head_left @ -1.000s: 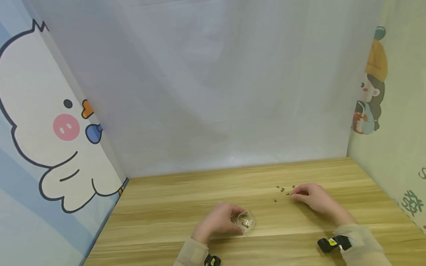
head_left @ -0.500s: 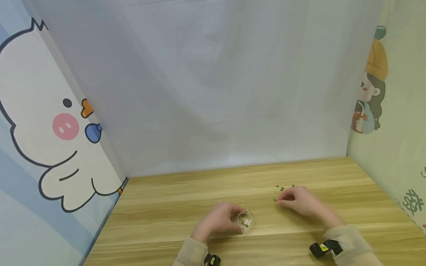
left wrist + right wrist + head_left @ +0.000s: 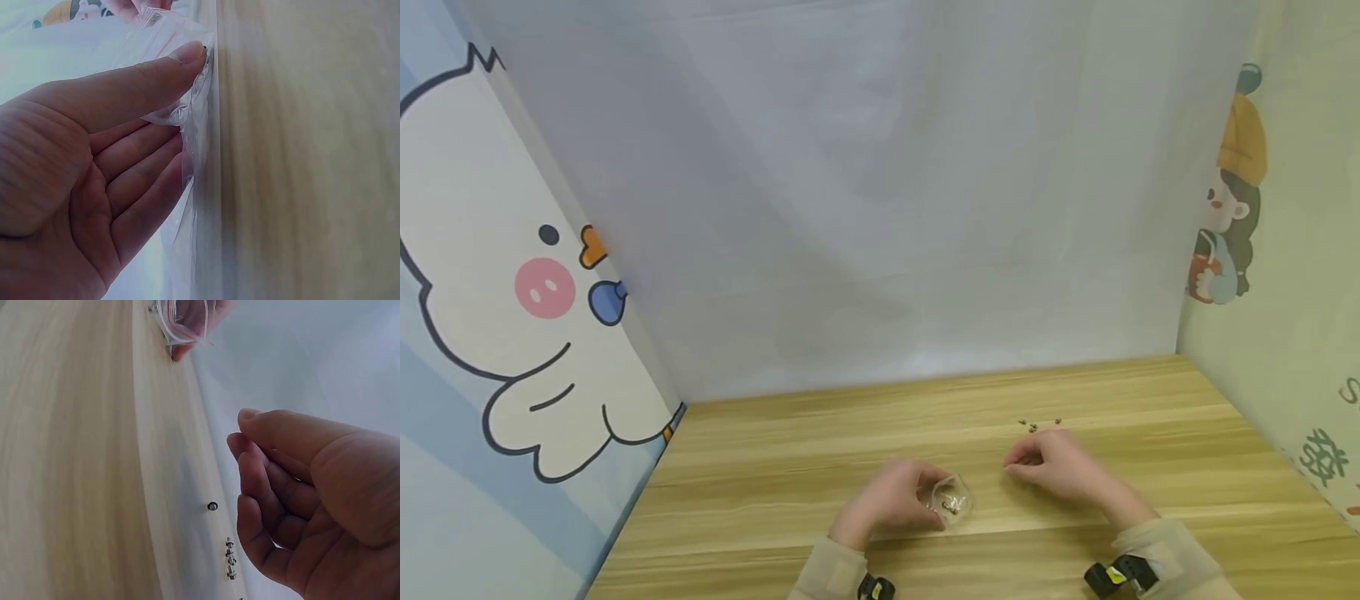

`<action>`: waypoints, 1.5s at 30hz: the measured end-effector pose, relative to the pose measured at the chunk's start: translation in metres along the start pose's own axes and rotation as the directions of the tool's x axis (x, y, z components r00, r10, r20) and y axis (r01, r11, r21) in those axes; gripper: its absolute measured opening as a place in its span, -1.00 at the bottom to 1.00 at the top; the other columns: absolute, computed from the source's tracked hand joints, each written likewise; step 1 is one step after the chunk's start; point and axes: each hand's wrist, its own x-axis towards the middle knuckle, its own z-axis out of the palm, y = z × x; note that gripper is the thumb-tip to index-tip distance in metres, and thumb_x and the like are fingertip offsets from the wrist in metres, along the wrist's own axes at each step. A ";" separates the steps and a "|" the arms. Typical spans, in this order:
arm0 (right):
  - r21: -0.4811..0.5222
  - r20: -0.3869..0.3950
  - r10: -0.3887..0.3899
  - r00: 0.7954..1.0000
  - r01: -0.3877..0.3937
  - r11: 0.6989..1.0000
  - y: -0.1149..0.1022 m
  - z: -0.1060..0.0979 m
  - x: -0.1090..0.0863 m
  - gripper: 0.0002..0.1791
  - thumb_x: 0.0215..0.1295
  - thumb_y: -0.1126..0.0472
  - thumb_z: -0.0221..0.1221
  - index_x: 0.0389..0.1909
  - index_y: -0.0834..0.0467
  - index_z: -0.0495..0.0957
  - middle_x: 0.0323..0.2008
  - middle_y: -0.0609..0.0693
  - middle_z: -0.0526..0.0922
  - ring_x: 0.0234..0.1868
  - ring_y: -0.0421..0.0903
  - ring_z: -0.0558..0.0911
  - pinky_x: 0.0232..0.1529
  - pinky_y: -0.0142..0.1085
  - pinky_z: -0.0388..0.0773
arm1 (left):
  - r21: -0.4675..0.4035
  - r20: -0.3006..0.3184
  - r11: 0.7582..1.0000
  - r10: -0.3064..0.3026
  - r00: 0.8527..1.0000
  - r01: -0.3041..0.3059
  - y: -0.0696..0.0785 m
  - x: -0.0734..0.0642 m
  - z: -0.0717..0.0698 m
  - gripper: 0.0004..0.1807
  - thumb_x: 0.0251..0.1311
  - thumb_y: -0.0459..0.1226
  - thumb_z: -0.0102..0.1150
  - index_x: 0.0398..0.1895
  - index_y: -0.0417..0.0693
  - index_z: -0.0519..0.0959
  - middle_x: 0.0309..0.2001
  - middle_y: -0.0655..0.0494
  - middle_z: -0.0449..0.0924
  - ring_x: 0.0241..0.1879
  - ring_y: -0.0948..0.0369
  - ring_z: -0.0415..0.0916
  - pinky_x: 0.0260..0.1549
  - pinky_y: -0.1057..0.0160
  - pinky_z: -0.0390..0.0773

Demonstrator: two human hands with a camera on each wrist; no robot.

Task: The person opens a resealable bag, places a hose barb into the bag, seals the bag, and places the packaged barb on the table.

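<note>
My left hand (image 3: 895, 493) holds a clear plastic zip bag (image 3: 957, 505) by its side, thumb and fingers curled round it; its mouth stands open and a few small screws lie inside. In the left wrist view the bag (image 3: 169, 37) shows a red seal line. My right hand (image 3: 1060, 471) is to the right of the bag, thumb and index fingertips pinched together. The tiny screw between them is hidden by the fingertips. Several small metal screws (image 3: 1033, 428) lie behind this hand; the right wrist view shows a lone screw (image 3: 212, 505) and a short row (image 3: 230, 557).
The wood-grain table (image 3: 790, 467) is bounded by a white sheet (image 3: 865, 250) at the back. Printed cartoon panels stand left (image 3: 475, 333) and right (image 3: 1285, 350). A black wrist camera (image 3: 1108, 577) sits on the right sleeve.
My right hand has moved left and nearer, from the scattered screws toward the bag. One screw that lay by its fingertips no longer shows. The left hand and bag have stayed in place.
</note>
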 end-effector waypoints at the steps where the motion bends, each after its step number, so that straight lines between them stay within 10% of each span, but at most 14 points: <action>1: 0.001 -0.001 -0.003 1.000 0.003 1.000 -0.001 0.001 0.000 -0.93 0.36 0.22 0.42 -0.23 0.14 0.80 -0.33 -0.22 0.77 -0.30 -0.30 0.67 -0.21 -0.33 0.66 | 0.002 0.000 1.000 0.001 1.000 -0.001 0.000 0.000 0.000 -0.31 -0.17 -0.29 0.75 0.17 0.01 0.76 0.10 0.24 0.77 -0.09 0.42 0.57 0.08 0.28 0.56; 45: 0.037 0.003 -0.064 0.998 0.064 0.997 -0.042 0.052 0.002 -0.91 0.33 0.29 0.43 -0.18 0.15 0.82 -0.28 -0.16 0.82 -0.27 -0.28 0.73 -0.16 -0.34 0.69 | 0.020 0.014 1.000 0.011 1.000 -0.011 -0.002 0.001 -0.001 -0.33 -0.12 -0.23 0.74 0.19 0.04 0.76 0.06 0.33 0.76 -0.19 0.41 0.53 -0.07 0.32 0.55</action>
